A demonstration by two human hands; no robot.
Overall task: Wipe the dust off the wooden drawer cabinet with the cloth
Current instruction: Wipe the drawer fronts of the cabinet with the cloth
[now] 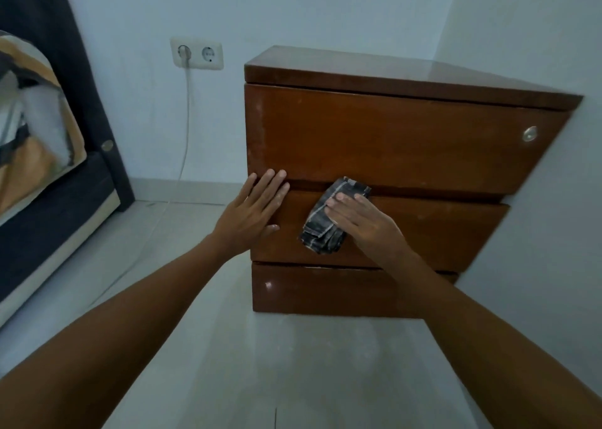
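On the cabinet, right hand presses cloth; left hand apparently rests flat.

The single head-worn wide-angle view looks forward and down from slightly above the cabinet, close to its front, floor beneath.

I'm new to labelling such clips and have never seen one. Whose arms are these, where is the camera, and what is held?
No machine here: the camera sits on a person's head, looking forward and down, so both arms are the wearer's own. The left hand rests flat on the left edge of the wooden drawer cabinet, which stands on the floor in a corner. The right hand presses a folded dark cloth flat against the middle drawer front.
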